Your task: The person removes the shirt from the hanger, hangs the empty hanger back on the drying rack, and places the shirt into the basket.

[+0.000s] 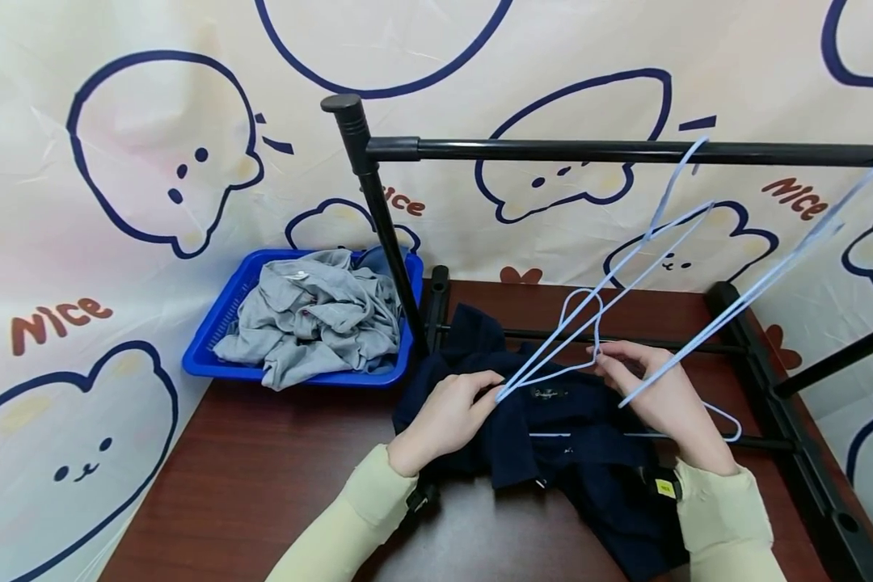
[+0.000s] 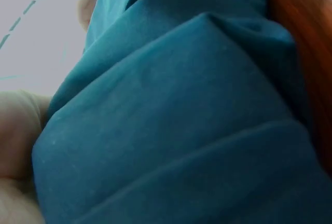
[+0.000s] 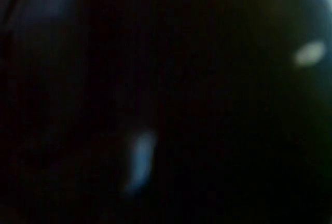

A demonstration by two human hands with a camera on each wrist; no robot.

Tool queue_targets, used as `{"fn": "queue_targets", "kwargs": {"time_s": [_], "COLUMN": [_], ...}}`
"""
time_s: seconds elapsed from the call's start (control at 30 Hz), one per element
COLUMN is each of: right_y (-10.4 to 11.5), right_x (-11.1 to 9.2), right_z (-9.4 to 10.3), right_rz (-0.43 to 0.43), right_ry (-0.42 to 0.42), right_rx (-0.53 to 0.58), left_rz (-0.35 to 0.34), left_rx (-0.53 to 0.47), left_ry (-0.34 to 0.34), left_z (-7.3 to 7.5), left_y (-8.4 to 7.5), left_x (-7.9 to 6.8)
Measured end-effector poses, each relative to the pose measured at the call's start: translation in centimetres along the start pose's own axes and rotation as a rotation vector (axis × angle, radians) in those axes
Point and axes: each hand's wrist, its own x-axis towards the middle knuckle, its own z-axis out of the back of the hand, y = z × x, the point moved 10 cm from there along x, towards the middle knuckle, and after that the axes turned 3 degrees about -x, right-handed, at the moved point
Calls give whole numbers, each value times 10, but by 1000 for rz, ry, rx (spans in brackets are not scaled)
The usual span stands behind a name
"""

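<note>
A navy collared shirt [image 1: 509,428] lies bunched on the table, its neck label showing. Inside it is a light-blue wire hanger [image 1: 549,435], whose lower bar shows at the shirt opening and whose hook rises above the collar. My right hand [image 1: 651,388] pinches this hanger near its neck. At the shirt's left side, my left hand [image 1: 447,416] grips the fabric with thumb and fingers. In the left wrist view, the shirt [image 2: 171,110] fills most of the picture beside part of the hand [image 2: 18,136]. The right wrist view is nearly black, with hand and hanger hidden.
More light-blue hangers [image 1: 757,295] hang from the black rack's top rod [image 1: 553,150], crossing in front of the shirt and hands. A blue basket [image 1: 211,356] with crumpled grey clothing [image 1: 320,311] stands left of the rack post. The rack's base [image 1: 778,420] lies at right.
</note>
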Motion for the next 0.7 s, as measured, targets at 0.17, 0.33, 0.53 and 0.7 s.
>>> {"fn": "queue_targets", "kwargs": {"time_s": [0.17, 0.33, 0.53, 0.7], "right_y": [-3, 0, -5, -14], "right_x": [3, 5, 4, 0], "right_z": [-2, 6, 23, 34], "right_rz": [-38, 9, 18, -12], "right_ry": [34, 26, -17, -35], "right_rx": [39, 29, -13, -7], "left_rz": [-9, 12, -10, -33], "left_rx": [-10, -36, -5, 47], "left_ry": [27, 60, 17, -24], "left_z": [-2, -1, 6, 11], "left_y": [-1, 4, 4, -1], "left_x": [0, 0, -1, -3]}}
